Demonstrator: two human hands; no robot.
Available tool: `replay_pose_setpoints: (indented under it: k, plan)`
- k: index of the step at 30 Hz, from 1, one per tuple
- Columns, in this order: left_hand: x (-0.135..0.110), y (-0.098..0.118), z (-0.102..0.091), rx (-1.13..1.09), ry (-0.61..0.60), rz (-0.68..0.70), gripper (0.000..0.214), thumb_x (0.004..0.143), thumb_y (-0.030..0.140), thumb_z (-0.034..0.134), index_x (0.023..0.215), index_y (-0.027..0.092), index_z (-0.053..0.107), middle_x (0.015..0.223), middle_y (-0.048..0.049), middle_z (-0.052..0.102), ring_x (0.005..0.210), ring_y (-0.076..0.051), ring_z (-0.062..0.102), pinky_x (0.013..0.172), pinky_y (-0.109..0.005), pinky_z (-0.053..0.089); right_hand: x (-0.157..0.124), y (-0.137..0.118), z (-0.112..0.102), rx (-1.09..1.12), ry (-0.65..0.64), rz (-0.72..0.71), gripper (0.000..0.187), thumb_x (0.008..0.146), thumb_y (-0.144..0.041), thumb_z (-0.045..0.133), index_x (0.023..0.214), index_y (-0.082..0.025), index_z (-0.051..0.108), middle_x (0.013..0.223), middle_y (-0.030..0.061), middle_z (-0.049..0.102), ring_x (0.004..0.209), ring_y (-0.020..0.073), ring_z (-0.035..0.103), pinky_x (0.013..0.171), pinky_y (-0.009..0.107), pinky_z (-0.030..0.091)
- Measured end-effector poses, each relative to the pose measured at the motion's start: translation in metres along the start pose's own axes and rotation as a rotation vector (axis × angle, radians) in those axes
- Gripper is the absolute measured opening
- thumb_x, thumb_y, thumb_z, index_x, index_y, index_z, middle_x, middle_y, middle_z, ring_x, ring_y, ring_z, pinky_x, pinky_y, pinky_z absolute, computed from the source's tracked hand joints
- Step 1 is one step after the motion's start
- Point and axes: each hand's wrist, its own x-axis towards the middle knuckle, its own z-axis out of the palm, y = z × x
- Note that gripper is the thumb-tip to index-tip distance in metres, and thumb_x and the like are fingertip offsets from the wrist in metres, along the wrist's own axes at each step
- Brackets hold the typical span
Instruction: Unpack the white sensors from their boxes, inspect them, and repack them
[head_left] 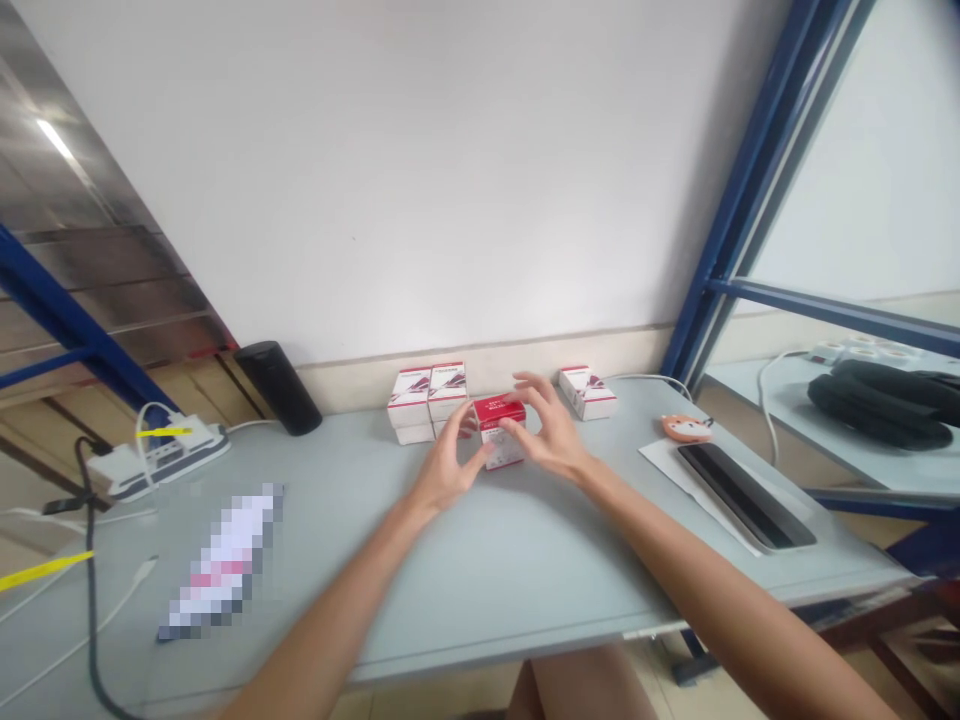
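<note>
A small red-and-white cardboard box [504,452] stands upright in front of me, its red top facing up. My left hand [444,470] curls along its left side, with the thumb near the lower front. On the opposite side my right hand [553,430] has its thumb against the front, while its fingers arch over the right top edge. What the far fingertips touch is hidden. Just left and behind are stacked white boxes [427,400] with red stripes and dark printing. A similar white box [588,392] lies apart to the right, near the wall.
A black cylinder [279,388] stands back left, beside a white power strip [169,458] with cables. A blurred-out packet [225,565] lies front left. At right are a phone [742,495] on white paper [660,462] and an orange-and-white object [686,428]. A blue frame post [739,190] rises there.
</note>
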Motion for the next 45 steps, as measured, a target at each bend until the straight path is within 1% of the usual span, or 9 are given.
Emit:
replay_pose_setpoints:
  k: [8, 13, 18, 23, 27, 30, 32, 39, 45]
  plan:
    - [0.000, -0.002, 0.010, 0.063, 0.037, 0.020, 0.062, 0.096, 0.032, 0.065, 0.154, 0.026, 0.042, 0.145, -0.0129, 0.062, 0.128, -0.027, 0.063, 0.109, -0.045, 0.051, 0.010, -0.008, -0.017, 0.190, -0.024, 0.039, 0.030, 0.082, -0.048, 0.080, 0.086, -0.023, 0.063, 0.096, 0.0056, 0.072, 0.083, 0.0231, 0.066, 0.079, 0.039, 0.053]
    - [-0.001, 0.004, 0.011, 0.123, 0.017, 0.123, 0.065, 0.096, 0.029, 0.065, 0.155, 0.027, 0.039, 0.136, -0.0127, 0.066, 0.119, -0.026, 0.067, 0.106, -0.045, 0.054, 0.014, -0.014, -0.023, 0.238, 0.127, 0.197, 0.042, 0.099, -0.052, 0.057, 0.069, -0.023, 0.054, 0.063, -0.0027, 0.052, 0.061, 0.0152, 0.051, 0.062, 0.029, 0.043]
    - [-0.005, 0.013, 0.007, 0.218, 0.106, 0.358, 0.083, 0.087, 0.027, 0.076, 0.157, 0.030, 0.030, 0.148, -0.0179, 0.051, 0.129, -0.031, 0.061, 0.106, -0.052, 0.054, 0.017, -0.010, -0.007, 0.437, 0.174, 0.416, 0.034, 0.093, -0.056, 0.063, 0.091, -0.022, 0.065, 0.076, -0.0013, 0.060, 0.068, 0.0153, 0.055, 0.061, 0.026, 0.043]
    - [-0.005, 0.027, 0.001, 0.472, 0.020, 0.531, 0.064, 0.082, 0.021, 0.080, 0.139, 0.036, 0.055, 0.154, -0.0134, 0.043, 0.145, -0.036, 0.047, 0.113, -0.059, 0.049, 0.015, -0.007, 0.003, 0.644, 0.071, 0.638, 0.036, 0.080, -0.050, 0.076, 0.101, -0.023, 0.066, 0.091, 0.0015, 0.067, 0.071, 0.0172, 0.061, 0.057, 0.026, 0.049]
    - [-0.001, 0.037, -0.001, 0.448, -0.041, 0.570, 0.053, 0.087, 0.017, 0.071, 0.135, 0.032, 0.056, 0.148, -0.0112, 0.057, 0.144, -0.031, 0.051, 0.116, -0.056, 0.046, 0.010, -0.012, -0.004, 0.405, 0.144, 0.393, 0.027, 0.094, -0.050, 0.060, 0.102, -0.024, 0.065, 0.104, 0.0058, 0.067, 0.084, 0.0203, 0.065, 0.070, 0.032, 0.055]
    - [0.001, 0.035, 0.000, 0.397, 0.009, 0.521, 0.046, 0.089, 0.019, 0.071, 0.131, 0.029, 0.054, 0.150, -0.0127, 0.058, 0.146, -0.030, 0.051, 0.115, -0.055, 0.048, 0.005, -0.018, -0.011, 0.131, 0.030, 0.032, 0.025, 0.097, -0.042, 0.058, 0.115, -0.027, 0.066, 0.122, 0.0100, 0.061, 0.107, 0.0255, 0.065, 0.092, 0.042, 0.056]
    - [0.002, 0.029, 0.002, 0.359, 0.054, 0.513, 0.046, 0.091, 0.020, 0.071, 0.130, 0.028, 0.050, 0.148, -0.0134, 0.059, 0.143, -0.029, 0.055, 0.113, -0.054, 0.051, 0.003, -0.020, -0.013, 0.019, -0.050, -0.082, 0.026, 0.096, -0.036, 0.061, 0.119, -0.027, 0.067, 0.127, 0.0109, 0.057, 0.113, 0.0271, 0.064, 0.099, 0.045, 0.055]
    - [0.003, 0.014, 0.000, 0.374, 0.196, 0.508, 0.045, 0.090, 0.023, 0.074, 0.126, 0.029, 0.048, 0.138, -0.0121, 0.067, 0.129, -0.027, 0.066, 0.102, -0.050, 0.057, 0.005, -0.008, -0.013, -0.006, 0.104, -0.008, 0.019, 0.100, -0.033, 0.055, 0.114, -0.029, 0.067, 0.128, 0.0095, 0.059, 0.111, 0.0253, 0.066, 0.086, 0.040, 0.061]
    - [0.003, 0.015, -0.005, 0.477, 0.200, 0.496, 0.032, 0.092, 0.023, 0.073, 0.119, 0.027, 0.055, 0.137, -0.0111, 0.068, 0.128, -0.027, 0.066, 0.104, -0.048, 0.056, 0.004, -0.014, -0.013, -0.117, -0.073, -0.049, 0.034, 0.099, -0.036, 0.061, 0.132, -0.030, 0.060, 0.138, 0.0108, 0.057, 0.103, 0.0248, 0.069, 0.085, 0.041, 0.061]
